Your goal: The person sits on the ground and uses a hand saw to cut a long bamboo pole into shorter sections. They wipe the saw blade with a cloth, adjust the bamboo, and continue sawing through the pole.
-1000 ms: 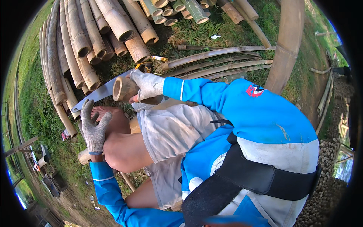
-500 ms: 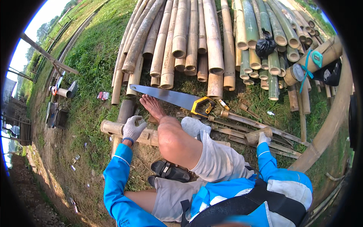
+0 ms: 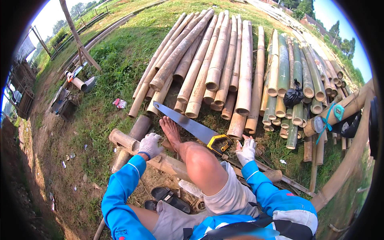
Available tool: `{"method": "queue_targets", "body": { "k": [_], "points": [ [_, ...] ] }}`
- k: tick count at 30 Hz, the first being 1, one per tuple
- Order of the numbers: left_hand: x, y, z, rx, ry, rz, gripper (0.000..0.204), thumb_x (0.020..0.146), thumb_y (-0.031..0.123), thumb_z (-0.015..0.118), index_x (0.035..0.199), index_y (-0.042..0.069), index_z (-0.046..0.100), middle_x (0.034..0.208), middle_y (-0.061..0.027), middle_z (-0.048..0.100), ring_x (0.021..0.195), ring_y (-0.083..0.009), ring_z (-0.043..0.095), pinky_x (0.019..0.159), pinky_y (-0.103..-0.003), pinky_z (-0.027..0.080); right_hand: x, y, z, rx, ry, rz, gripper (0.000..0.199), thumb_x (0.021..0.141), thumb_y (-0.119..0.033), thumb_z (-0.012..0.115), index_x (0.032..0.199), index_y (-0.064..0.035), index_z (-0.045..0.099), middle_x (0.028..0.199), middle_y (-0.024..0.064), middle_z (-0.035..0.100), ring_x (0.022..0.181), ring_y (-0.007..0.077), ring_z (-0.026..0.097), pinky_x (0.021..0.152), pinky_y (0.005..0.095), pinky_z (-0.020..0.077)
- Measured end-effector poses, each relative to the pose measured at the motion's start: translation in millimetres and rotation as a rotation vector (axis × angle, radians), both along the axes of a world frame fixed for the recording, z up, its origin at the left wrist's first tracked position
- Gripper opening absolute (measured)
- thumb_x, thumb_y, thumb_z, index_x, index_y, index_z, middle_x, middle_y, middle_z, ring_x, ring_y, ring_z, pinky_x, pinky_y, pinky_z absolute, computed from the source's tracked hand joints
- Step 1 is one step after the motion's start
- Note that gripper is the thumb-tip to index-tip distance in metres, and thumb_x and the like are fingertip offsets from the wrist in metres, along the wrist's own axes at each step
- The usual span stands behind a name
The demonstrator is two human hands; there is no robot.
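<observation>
My left hand [image 3: 150, 145], in a pale work glove, rests on a thick bamboo pole [image 3: 172, 165] with its fingers loosely bent and apart. That pole runs under my raised leg, across a darker bamboo piece [image 3: 138, 129]. Just right of the handle of a hand saw [image 3: 190, 127], my gloved right hand [image 3: 245, 152] reaches forward with fingers apart. Whether its fingertips touch a small thing on the ground there is too small to tell. The saw has a yellow and black handle; its blade lies past my bare foot [image 3: 171, 130], toward the bamboo stack.
A large stack of cut bamboo poles [image 3: 216, 74] lies ahead. At right, a black plastic bag [image 3: 293, 96] hangs by green poles, near a bamboo post with a teal strap [image 3: 329, 116]. Black sandals [image 3: 171, 199] lie below my leg. Split bamboo strips [image 3: 294, 183] lie at right.
My right hand has left the short bamboo piece at the right and moved forward to beside the saw handle. A small yellowish thing there is now hidden. The view has tilted upward.
</observation>
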State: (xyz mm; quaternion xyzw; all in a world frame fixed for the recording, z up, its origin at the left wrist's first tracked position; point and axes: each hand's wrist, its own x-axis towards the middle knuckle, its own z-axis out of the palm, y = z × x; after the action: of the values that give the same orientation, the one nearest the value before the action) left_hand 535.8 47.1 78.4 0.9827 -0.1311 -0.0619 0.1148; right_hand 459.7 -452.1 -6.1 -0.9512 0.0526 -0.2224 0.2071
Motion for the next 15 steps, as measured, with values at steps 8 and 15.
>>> {"method": "queue_targets", "body": {
  "k": [8,15],
  "points": [
    [15,12,-16,0.000,-0.051,0.062,0.046,0.081,0.036,0.081,0.120,0.013,0.077,0.124,-0.0155,0.070,0.120,-0.0394,0.066,0.101,-0.052,0.056,224,-10,76,-0.337,0.034,-0.245,0.071,0.097,-0.047,0.071,0.151,-0.0053,0.054,0.148,0.0266,0.051,0.141,0.0516,0.049,0.119,0.0606,0.0419],
    [56,14,-25,-0.148,-0.185,0.201,0.042,0.086,0.032,0.080,0.123,0.014,0.073,0.124,-0.0130,0.071,0.117,-0.0375,0.067,0.099,-0.050,0.055,239,-17,60,-0.160,0.094,-0.198,0.086,0.087,-0.041,0.083,0.160,-0.0100,0.047,0.153,0.0255,0.042,0.138,0.0498,0.049,0.117,0.0549,0.0468]
  ]
}}
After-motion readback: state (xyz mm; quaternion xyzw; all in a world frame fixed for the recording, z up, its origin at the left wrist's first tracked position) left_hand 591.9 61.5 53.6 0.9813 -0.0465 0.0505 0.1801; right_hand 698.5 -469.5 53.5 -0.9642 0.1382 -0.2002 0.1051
